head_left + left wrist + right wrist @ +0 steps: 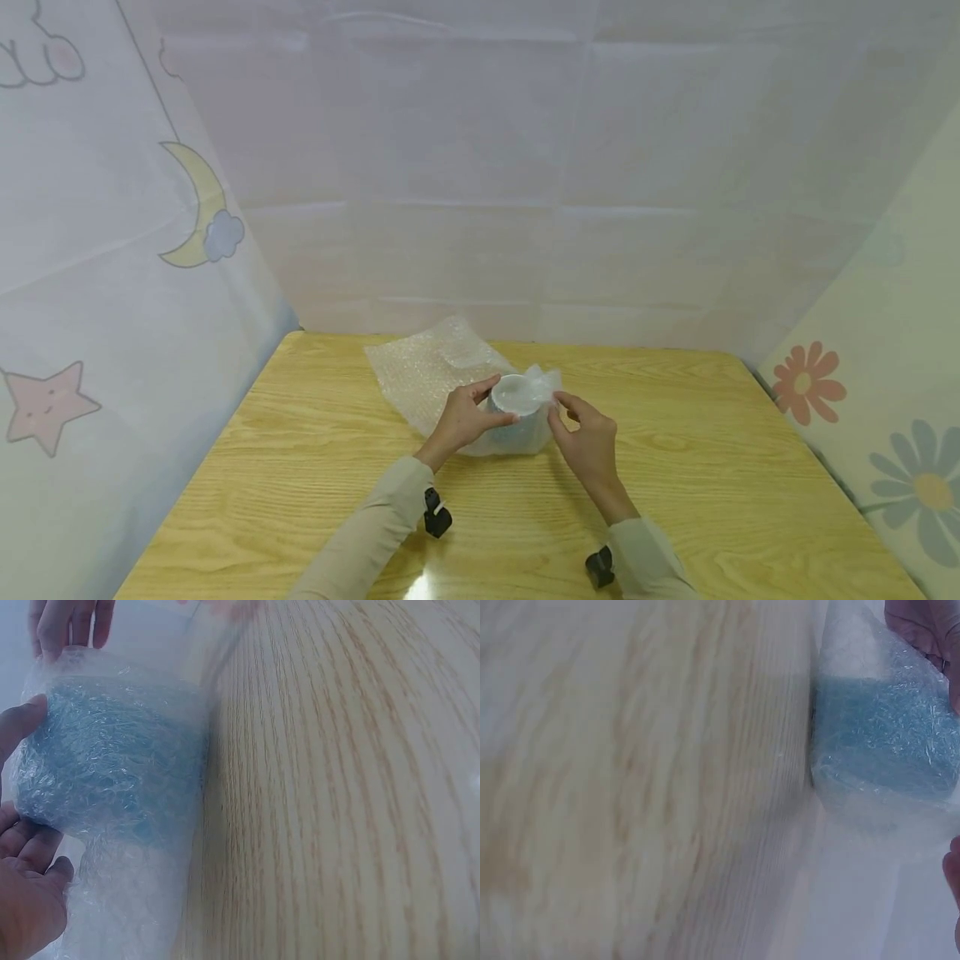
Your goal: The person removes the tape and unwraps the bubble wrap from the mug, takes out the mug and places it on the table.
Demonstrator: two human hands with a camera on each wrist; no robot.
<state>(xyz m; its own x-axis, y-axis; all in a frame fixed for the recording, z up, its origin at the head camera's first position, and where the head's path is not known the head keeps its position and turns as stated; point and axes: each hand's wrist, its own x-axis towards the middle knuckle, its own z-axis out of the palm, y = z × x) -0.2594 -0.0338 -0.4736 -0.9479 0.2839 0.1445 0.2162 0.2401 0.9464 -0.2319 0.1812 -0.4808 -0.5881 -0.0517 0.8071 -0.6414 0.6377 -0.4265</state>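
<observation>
On the table stands a round cup (513, 392), white inside and blue outside, with bubble wrap (420, 375) around its side. My left hand (459, 421) grips it from the left, thumb at the near rim and fingers at the far side. At the right of the rim, my right hand (590, 440) pinches a gathered edge of the wrap between thumb and fingers. In the left wrist view, the blue side of the cup (112, 750) shows through the clear layers. The right wrist view shows the wrapped cup (885, 735) on the tabletop.
A loose length of wrap spreads behind and left of the cup on the wooden table (720, 467). A pale hanging sheet (480, 167) closes off the back, with printed sheets at both sides. Each wrist wears a small black device.
</observation>
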